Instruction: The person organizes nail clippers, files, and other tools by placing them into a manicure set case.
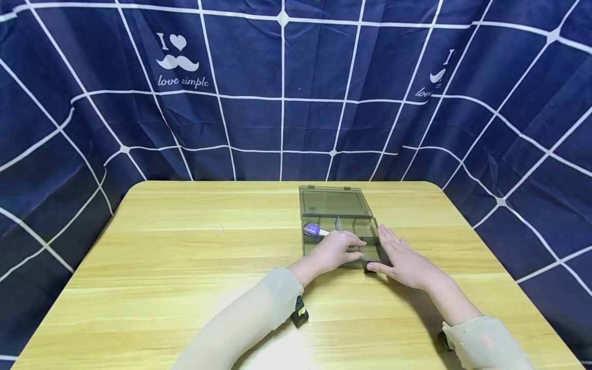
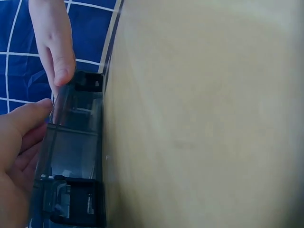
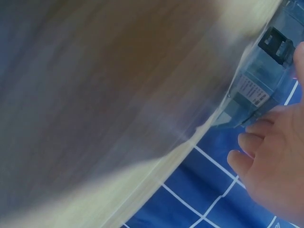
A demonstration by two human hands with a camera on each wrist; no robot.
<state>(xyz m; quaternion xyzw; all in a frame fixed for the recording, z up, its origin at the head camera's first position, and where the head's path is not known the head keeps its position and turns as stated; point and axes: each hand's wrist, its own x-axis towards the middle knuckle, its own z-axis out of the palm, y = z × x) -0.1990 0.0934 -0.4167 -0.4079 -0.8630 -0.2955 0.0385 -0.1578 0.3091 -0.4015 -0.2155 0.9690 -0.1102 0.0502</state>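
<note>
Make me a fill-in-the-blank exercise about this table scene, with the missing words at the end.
1. The lid of the divided plastic box is not closed but ____.
2. The hand along the box's outer side edge is the person's ____ one.
3. The small item in the box has a rounded end coloured ____.
4. The dark blue cloth behind the table carries grid lines coloured ____.

Missing words: open; right; purple; white.

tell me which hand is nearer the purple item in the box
Left. The left hand is over the box, close beside the purple item; the right hand is farther off, at the box's right side.
</note>
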